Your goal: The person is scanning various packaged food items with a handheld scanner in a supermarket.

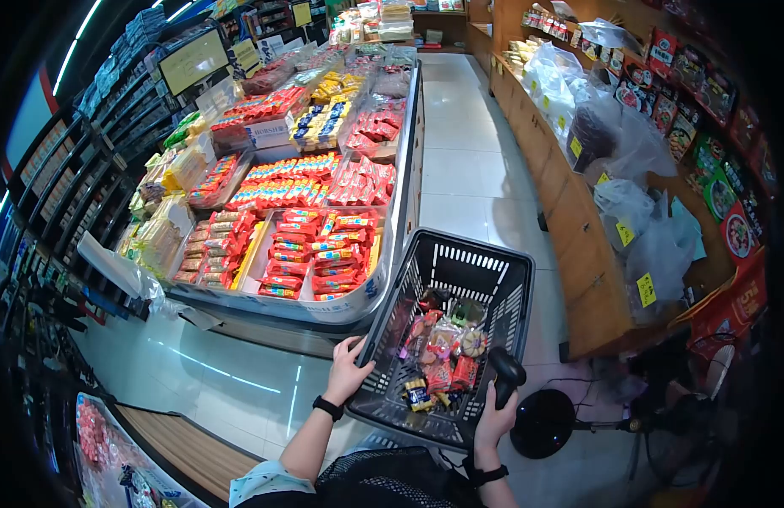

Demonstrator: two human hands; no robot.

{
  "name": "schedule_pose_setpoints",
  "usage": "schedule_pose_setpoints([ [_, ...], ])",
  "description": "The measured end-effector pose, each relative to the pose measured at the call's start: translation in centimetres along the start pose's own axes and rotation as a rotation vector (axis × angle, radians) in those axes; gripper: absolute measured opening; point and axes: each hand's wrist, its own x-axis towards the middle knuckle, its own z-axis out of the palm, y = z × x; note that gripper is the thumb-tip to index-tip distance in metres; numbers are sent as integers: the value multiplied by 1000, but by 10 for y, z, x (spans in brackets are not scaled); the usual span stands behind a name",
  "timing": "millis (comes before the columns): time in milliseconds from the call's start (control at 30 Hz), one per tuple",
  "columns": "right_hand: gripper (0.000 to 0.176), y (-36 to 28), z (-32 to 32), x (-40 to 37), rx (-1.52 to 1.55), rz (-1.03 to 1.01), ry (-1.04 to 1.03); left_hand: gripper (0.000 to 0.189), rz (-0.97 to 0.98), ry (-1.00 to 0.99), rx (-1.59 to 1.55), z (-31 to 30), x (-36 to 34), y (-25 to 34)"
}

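A dark plastic shopping basket [476,262] sits in front of me with several packaged snacks [443,360] lying in its bottom. My left hand [348,370] grips the basket's left rim; a black band is on that wrist. My right hand [496,415] is closed around a black handheld scanner [507,372], which points into the basket over its near right corner. A black band sits on the right wrist too.
A chilled display counter [324,309] full of red and yellow packets stands to the left. A tiled aisle [468,161] runs ahead. Wooden shelving [578,237] with plastic bags and yellow price tags lines the right. A black floor fan [548,423] stands near my right.
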Motion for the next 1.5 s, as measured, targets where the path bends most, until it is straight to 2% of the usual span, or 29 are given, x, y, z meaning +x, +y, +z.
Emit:
schedule_pose_setpoints([
  [167, 34, -14, 13, 49, 99, 21, -28, 57, -51, 38, -17, 21, 33, 6],
  [300, 37, 0, 40, 103, 46, -50, -15, 54, -59, 92, 2, 48, 79, 11],
  [367, 37, -9, 52, 134, -16, 4, -57, 52, -53, 125, -4, 62, 106, 15],
  [533, 38, -7, 94, 207, -78, -102, 3, 47, -47, 170, 31, 92, 183, 26],
  [667, 37, -13, 119, 248, -64, -25, 2, 44, -79, 100, -86, 97, 232, 38],
  [700, 35, -18, 121, 250, -41, -5, -23, 41, -35, 99, -83, 101, 238, 30],
  [767, 33, -33, 127, 253, -154, -63, 25, 36, -43, 82, -107, 107, 244, 22],
  [833, 33, -17, 128, 252, -272, -210, 58, 30, -79, 19, -170, 106, 241, 27],
  [1033, 33, -33, 131, 266, -268, -129, 0, 24, -182, -59, -153, 103, 259, 41],
  [1100, 34, -35, 130, 273, -299, -217, 3, 23, -230, -64, -147, 108, 261, 40],
  [1167, 33, -35, 127, 279, -321, -191, -65, 24, -225, -78, -103, 108, 263, 48],
  [1200, 32, -32, 128, 283, -336, -238, -56, 25, -300, -79, -131, 107, 266, 60],
  [1333, 34, -20, 130, 315, -320, -310, -90, 25, -280, -22, 4, 126, 266, 69],
  [1500, 32, -8, 128, 365, -261, -335, -190, 34, -415, 94, -34, 162, 259, 86],
])
